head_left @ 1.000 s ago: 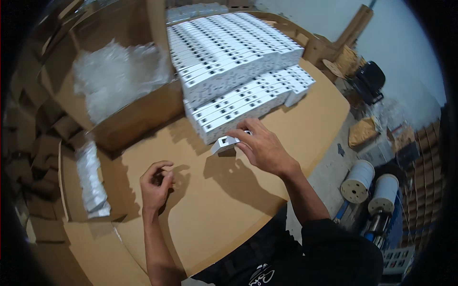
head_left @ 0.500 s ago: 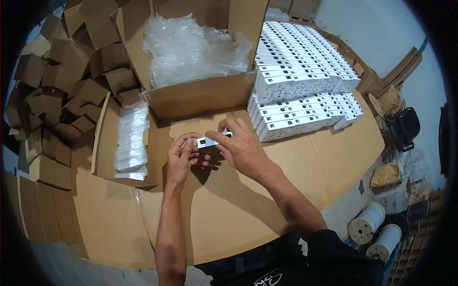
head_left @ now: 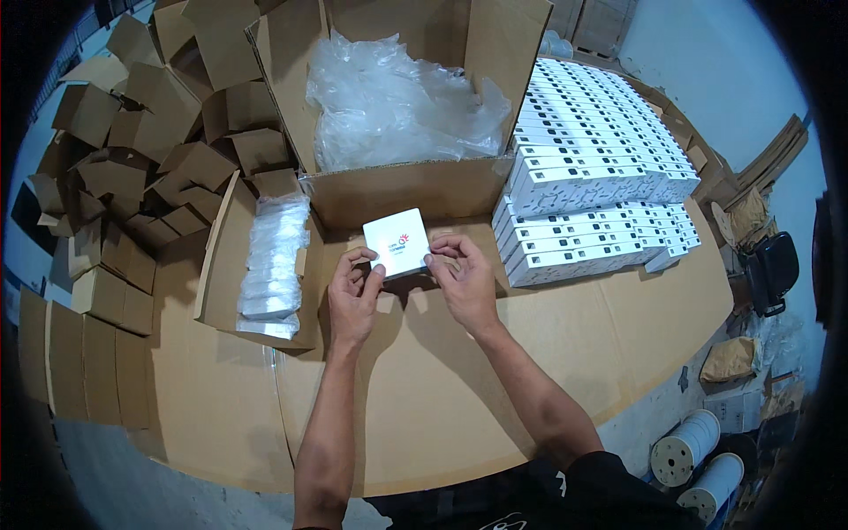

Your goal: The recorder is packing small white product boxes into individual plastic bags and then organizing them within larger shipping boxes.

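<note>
Between my two hands I hold a flat white square box with a small red mark, its broad face toward me. My left hand pinches its lower left corner between thumb and fingers. On the other side, my right hand grips the right edge near the lower corner. To the left stands a narrow open carton with a row of plastic-wrapped flat items in it. Stacked white boxes with small dark squares on their edges rise to the right.
A large open carton full of clear plastic bags stands at the back. Many open brown cartons pile up on the left. Cardboard covers the table. Cable spools and a black chair sit beyond its right edge.
The white box has turned from its narrow edge to its broad face. My right hand has shifted from over it to its right edge. The whole view has shifted slightly.
</note>
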